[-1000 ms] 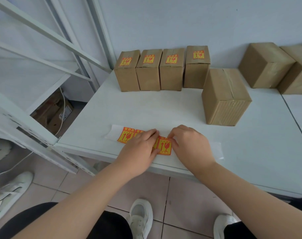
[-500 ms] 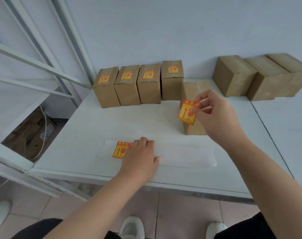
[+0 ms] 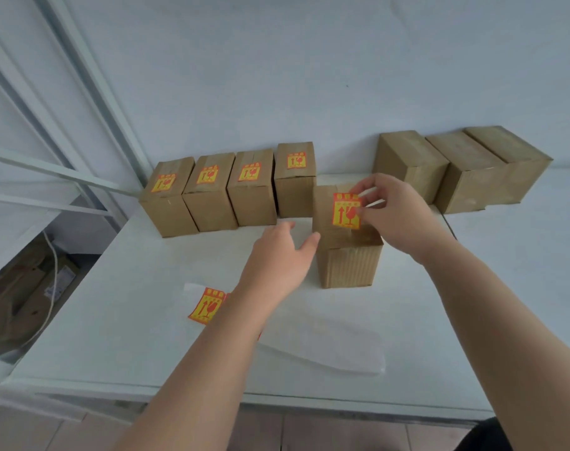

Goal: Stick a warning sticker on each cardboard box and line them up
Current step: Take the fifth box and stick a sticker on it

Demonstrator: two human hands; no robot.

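My right hand [image 3: 394, 213] pinches a yellow-and-red warning sticker [image 3: 346, 210] and holds it over the top of a plain cardboard box [image 3: 348, 265] in the middle of the white table [image 3: 130, 304]. My left hand [image 3: 278, 258] hovers open just left of that box, thumb near its top corner. Several stickered boxes [image 3: 208, 193] stand in a row along the back wall. Three plain boxes [image 3: 466, 170] sit at the back right. A white backing strip [image 3: 326, 346] with a remaining sticker [image 3: 208, 305] lies near the front edge, partly under my left forearm.
A white metal shelf frame [image 3: 59, 177] stands to the left of the table. Below it, on the floor, lie cardboard pieces and a white cable [image 3: 50, 288]. The pale wall runs directly behind the boxes.
My right hand carried the peeled sticker from the strip up over the plain box. My left hand left the backing strip and rose toward the box's left side.
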